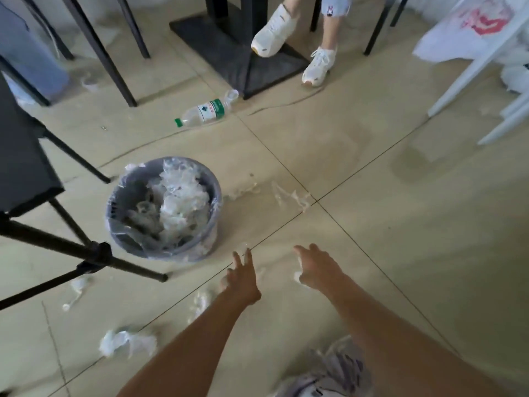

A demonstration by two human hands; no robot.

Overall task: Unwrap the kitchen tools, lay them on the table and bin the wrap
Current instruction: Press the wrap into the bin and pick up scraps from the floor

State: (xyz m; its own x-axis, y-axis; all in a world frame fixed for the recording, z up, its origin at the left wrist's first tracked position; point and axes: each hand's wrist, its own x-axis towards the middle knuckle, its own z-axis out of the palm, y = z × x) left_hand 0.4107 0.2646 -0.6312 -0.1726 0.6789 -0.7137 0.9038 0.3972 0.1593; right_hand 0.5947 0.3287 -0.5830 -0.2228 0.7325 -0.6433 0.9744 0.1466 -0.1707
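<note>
Head view: looking down at a tiled floor; two bare forearms reach forward from the bottom of frame.
Left hand: lower centre, back up, fingers straight and spread. Nothing clearly in it; white blur at both its edges.
Right hand: just right of the left hand, not touching it. Fingers stretched forward, slightly bent. White scrap at its thumb-side edge; can't tell if it is gripped or lying on the floor under it.
Bin: grey, round, upright, centre left, clear liner folded over the rim. Up-left of the hands, near but apart.
Binned wrap: crumpled clear film heaped inside, highest on the right side.
Floor scraps: white clump lower left; smaller bits beside the left forearm, under the tripod leg, and thin strands just right of the bin.
Tripod: black legs crossing the left edge, one foot near the bin.
Bottle: clear, green cap and label, on its side, upper centre, beside the dark table base.
Trainers: another person's white pair, top centre, one resting on the table base.
White chair: upper right, red-printed bag on it.
</note>
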